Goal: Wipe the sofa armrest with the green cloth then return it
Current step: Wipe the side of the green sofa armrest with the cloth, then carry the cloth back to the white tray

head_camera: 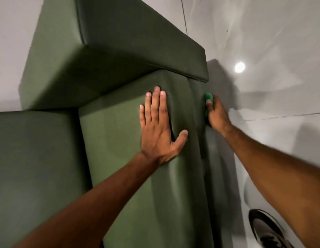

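A dark green sofa (66,158) fills most of the view, its back cushion (102,56) rising at the top and its seat cushion (36,158) lying to the left. The broad armrest (123,176) runs up the middle, its fabric creased where it is pressed. Pale grey floor tiles (263,42) spread along the right side, glossy, with a round light reflection (239,67) and thin grout lines. A dark shoe (268,231) shows at the lower right on the floor, partly cut off by the frame edge.

The left hand (159,129) lies flat on top of the armrest, fingers spread and straight, gripping nothing. The right hand (216,115) reaches over the outer edge and down the armrest's outer side, fingers curled around the green cloth (208,99). Only a small bright green bit of the cloth shows above the fingers, pressed against the side of the armrest; the rest is hidden by the hand.
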`<state>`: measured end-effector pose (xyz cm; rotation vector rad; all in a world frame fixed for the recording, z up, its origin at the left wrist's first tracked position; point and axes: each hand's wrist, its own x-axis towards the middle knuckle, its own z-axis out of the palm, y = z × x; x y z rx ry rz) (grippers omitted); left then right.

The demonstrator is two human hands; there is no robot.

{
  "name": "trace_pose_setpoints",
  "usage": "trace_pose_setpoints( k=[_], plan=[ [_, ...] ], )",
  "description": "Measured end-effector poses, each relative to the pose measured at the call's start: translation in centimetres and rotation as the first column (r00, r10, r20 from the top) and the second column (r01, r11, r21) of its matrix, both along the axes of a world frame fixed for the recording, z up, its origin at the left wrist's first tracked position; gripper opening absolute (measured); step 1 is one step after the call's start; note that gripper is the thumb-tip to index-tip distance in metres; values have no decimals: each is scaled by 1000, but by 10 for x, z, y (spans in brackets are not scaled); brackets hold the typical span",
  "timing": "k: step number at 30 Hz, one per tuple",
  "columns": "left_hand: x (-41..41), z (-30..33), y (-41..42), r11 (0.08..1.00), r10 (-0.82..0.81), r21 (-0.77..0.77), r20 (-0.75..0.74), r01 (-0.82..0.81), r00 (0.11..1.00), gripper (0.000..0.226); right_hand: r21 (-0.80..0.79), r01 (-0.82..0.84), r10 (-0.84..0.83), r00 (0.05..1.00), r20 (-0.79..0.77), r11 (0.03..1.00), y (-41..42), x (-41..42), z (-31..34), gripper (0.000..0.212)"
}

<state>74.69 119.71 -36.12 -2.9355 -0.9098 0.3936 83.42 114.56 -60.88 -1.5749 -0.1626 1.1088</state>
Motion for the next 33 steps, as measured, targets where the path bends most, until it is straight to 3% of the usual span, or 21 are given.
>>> trace_pose_setpoints(
  k=[7,9,12,13,17,22,26,28,30,32,33],
  plan=[
    [2,14,-10,998,57,10,-142,-56,988,103,-114,-318,302,943,-139,941,-140,-55,25,35],
    [-13,28,-31,992,125,0,-144,-126,982,97,-76,-311,296,941,-161,947,-187,-52,70,29],
    [-52,53,-94,960,256,-114,-20,-256,967,92,-26,-309,295,927,-230,951,-247,-31,157,27],
    [-71,65,-117,934,323,-165,16,-316,946,91,-12,-337,322,908,-267,941,-258,-27,188,34],
    [-162,119,-215,751,613,-320,15,-577,790,84,50,-482,454,780,-431,875,-278,-28,296,25],
    [-284,217,-371,281,905,-351,-211,-893,368,80,101,-718,657,559,-505,688,-277,-76,427,31],
    [-346,313,-494,-111,958,-336,-286,-935,-11,89,214,-904,833,219,-508,369,-288,-125,541,50],
    [-379,352,-558,-325,932,-393,-289,-860,-220,89,286,-947,875,-14,-483,142,-299,-158,591,77],
    [-412,394,-629,-525,848,-497,-236,-691,-475,82,335,-938,875,-233,-423,-88,-321,-204,638,85],
    [-435,433,-692,-627,668,-631,-133,-458,-732,43,373,-887,842,-407,-354,-272,-349,-253,677,82],
    [-446,449,-725,-624,540,-706,-81,-335,-838,23,384,-852,814,-484,-322,-355,-368,-281,693,80]
  ],
)
